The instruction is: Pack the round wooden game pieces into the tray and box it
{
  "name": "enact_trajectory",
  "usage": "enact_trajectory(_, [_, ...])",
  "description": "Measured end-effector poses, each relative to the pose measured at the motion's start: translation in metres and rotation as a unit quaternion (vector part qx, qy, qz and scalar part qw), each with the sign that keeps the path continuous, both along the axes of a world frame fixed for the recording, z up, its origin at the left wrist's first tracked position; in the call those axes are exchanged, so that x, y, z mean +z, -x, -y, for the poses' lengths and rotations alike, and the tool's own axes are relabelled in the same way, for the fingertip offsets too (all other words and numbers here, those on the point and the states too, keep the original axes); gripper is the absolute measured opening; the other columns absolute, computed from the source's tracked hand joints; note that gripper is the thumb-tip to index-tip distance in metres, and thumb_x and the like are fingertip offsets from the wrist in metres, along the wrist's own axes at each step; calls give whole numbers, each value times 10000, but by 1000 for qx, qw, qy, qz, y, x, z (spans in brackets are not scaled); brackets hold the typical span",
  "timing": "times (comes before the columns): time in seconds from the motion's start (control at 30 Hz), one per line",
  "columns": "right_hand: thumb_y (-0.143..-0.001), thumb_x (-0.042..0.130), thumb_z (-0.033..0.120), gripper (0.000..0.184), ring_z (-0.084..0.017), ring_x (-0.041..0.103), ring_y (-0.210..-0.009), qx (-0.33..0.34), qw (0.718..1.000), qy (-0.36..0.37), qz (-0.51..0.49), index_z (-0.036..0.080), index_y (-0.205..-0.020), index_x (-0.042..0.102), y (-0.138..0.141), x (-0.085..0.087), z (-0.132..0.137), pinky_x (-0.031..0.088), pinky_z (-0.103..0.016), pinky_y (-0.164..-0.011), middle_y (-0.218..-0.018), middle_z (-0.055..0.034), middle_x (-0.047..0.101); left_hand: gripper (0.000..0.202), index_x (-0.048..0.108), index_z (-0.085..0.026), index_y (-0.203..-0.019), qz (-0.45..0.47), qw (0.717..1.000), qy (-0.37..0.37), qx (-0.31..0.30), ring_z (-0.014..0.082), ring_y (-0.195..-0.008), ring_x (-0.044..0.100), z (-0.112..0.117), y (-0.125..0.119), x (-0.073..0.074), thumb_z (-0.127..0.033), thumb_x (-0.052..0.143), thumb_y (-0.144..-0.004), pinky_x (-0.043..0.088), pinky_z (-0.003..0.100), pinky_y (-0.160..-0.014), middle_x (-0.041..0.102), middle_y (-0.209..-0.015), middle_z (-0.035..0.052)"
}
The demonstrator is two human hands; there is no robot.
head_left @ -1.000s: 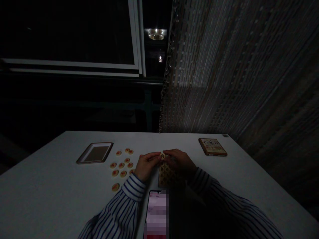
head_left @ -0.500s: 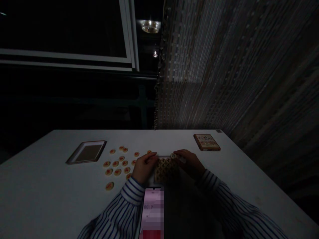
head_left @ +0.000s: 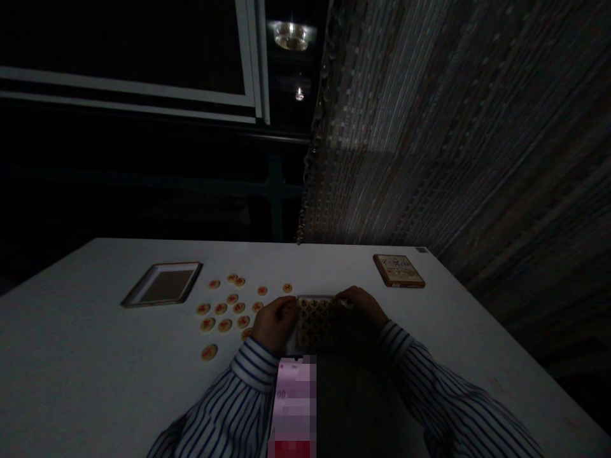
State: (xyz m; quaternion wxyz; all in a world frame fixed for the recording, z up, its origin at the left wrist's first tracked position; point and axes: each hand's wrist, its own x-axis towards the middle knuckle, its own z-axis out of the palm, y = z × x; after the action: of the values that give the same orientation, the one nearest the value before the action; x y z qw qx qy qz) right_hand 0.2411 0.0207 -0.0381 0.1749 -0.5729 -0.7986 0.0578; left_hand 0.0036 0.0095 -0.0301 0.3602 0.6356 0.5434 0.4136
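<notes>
A small tray of round tan discs [head_left: 315,321] lies on the white table [head_left: 95,381] between my hands. My left hand [head_left: 273,323] is curled against the tray's left edge and grips it. The fingertips of my right hand [head_left: 360,306] are pinched together at the tray's far right corner; it is too dark to see what they hold. Several loose tan discs with red marks [head_left: 224,312] lie scattered on the table just left of my left hand. Both my sleeves are striped.
An empty shallow box lid [head_left: 162,284] lies at the far left. A small brown printed box [head_left: 398,270] sits at the far right corner. A lit phone [head_left: 293,407] lies near me. A beaded curtain [head_left: 429,127] hangs behind the table and a dark window [head_left: 119,63] is to its left.
One second ago both hands held a single disc up above the tray. My right hand then carried it down to the tray's far right corner, and my left hand dropped to the tray's left edge.
</notes>
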Motion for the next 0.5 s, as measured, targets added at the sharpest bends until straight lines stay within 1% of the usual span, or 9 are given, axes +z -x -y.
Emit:
enact_trajectory(0.1, [-734, 521, 281, 234, -152, 525, -800, -12, 999, 31, 20, 197, -931, 615, 4, 7, 1, 397, -264, -721, -864, -50, 593, 278, 629, -149, -873, 3, 1000, -7, -13, 174, -741, 614, 1, 1, -3, -320, 527, -679, 478, 291, -697, 674, -795, 63])
enact_trajectory(0.2, [-742, 509, 292, 248, -157, 523, -816, -25, 998, 43, 33, 195, -943, 618, 8, 12, 2, 391, -266, -726, -875, -59, 587, 262, 633, -165, -860, 10, 1000, -16, -18, 173, -741, 612, 1, 1, -4, -329, 521, -689, 478, 287, -690, 673, -797, 55])
enact_trajectory(0.33, [-740, 512, 288, 248, -165, 524, -817, -31, 997, 45, 48, 195, -942, 622, 9, 13, 2, 392, -271, -717, -881, -71, 586, 266, 629, -162, -866, 7, 1000, -7, -21, 174, -724, 615, 1, 1, -5, -333, 515, -697, 482, 291, -675, 673, -788, 60])
enact_trajectory(0.5, [-737, 517, 276, 264, -161, 525, -815, -39, 995, 66, 59, 198, -971, 611, 8, 12, 1, 392, -277, -721, -915, -75, 582, 264, 628, -145, -864, -8, 1000, -9, -23, 176, -735, 616, 1, 1, -4, -313, 500, -706, 481, 295, -685, 673, -796, 74])
